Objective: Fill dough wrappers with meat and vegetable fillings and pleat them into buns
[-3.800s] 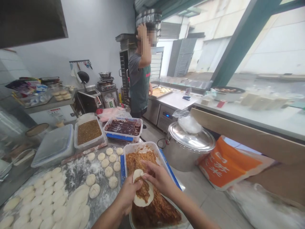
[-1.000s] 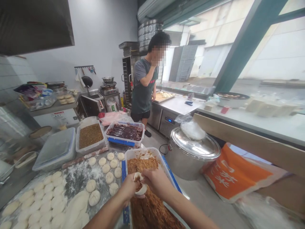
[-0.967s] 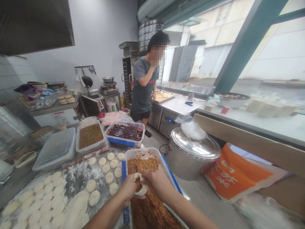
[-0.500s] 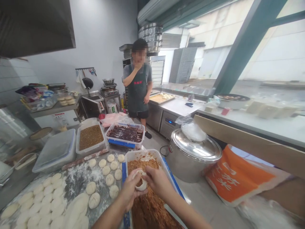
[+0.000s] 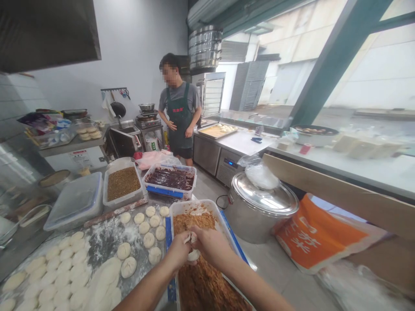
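Both my hands meet over a white tub of brown filling [image 5: 201,207]. My left hand [image 5: 177,255] cups a filled dough bun [image 5: 193,254] from below, fingers curled round it. My right hand [image 5: 210,245] pinches the bun's top edge shut with thumb and fingers. Only a small pale part of the bun shows between the two hands. Finished buns [image 5: 129,267] and flat dough rounds [image 5: 65,268] lie on the floured steel table [image 5: 103,237] to the left.
A tub of brown crumbs [image 5: 122,182], a tub of dark paste [image 5: 170,178] and a lidded tub [image 5: 75,200] stand behind. A large steel pot [image 5: 259,207] and an orange sack [image 5: 311,235] sit to the right. A person in an apron [image 5: 179,119] stands at the far counter.
The open wrapper with filling has been gathered closed into a bun between my hands. The person at the back dropped their arm, turned round and stepped left.
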Demonstrator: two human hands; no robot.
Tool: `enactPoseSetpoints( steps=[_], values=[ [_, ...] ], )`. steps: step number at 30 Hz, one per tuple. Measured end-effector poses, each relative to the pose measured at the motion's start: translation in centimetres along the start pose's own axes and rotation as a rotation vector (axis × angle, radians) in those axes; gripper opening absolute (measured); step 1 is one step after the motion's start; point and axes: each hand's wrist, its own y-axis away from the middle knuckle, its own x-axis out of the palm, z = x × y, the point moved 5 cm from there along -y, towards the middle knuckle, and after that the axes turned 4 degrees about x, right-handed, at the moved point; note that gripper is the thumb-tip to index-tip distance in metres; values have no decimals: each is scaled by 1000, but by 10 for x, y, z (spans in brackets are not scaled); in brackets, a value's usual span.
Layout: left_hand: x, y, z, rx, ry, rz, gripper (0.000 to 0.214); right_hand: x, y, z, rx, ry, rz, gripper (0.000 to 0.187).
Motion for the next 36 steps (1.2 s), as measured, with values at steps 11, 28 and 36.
enactPoseSetpoints(
  steps=[11, 28, 36],
  values=[
    [3, 2, -16, 147, -111, 23, 24, -1, 2, 7, -36, 70, 14, 22],
    [1, -5, 1, 38, 187, -67, 34, 3, -6, 3, 46, 117, 75, 17],
    [2, 3, -6, -28, 301, 0, 64, -1, -2, 15, -23, 50, 56, 15]
  ],
)
